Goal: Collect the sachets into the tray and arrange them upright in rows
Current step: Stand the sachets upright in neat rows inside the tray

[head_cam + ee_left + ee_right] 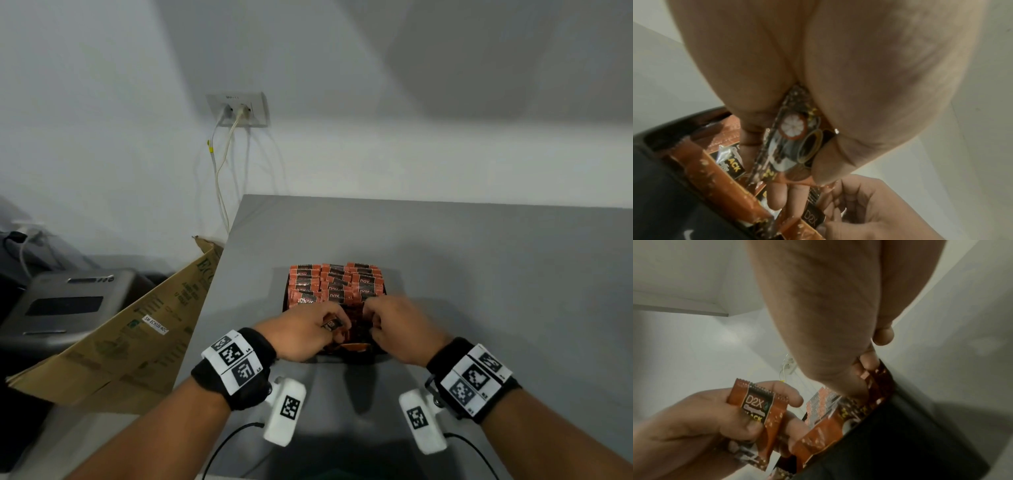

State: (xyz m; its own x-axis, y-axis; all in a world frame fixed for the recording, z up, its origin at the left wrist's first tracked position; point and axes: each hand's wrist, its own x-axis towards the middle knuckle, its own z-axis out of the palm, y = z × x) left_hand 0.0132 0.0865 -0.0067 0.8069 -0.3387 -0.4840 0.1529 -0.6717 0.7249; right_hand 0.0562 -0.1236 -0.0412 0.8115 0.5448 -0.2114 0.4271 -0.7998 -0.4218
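Observation:
A black tray (373,356) sits on the grey table, its far half packed with upright orange-and-black sachets in rows (335,282). Loose sachets lie jumbled in the near half (352,346). My left hand (334,331) hovers over the tray's near left and grips a D2X sachet (758,410) between thumb and fingers; the left wrist view shows its picture side (795,142). My right hand (371,318) reaches into the near right of the tray, thumb and fingers (869,363) pinching a sachet (875,374) against the tray wall (900,443).
The grey table (479,274) spreads to the right and behind the tray. A flattened cardboard box (137,335) leans at its left edge, beside a grey machine (65,305). A wall socket with white cables (238,109) is behind.

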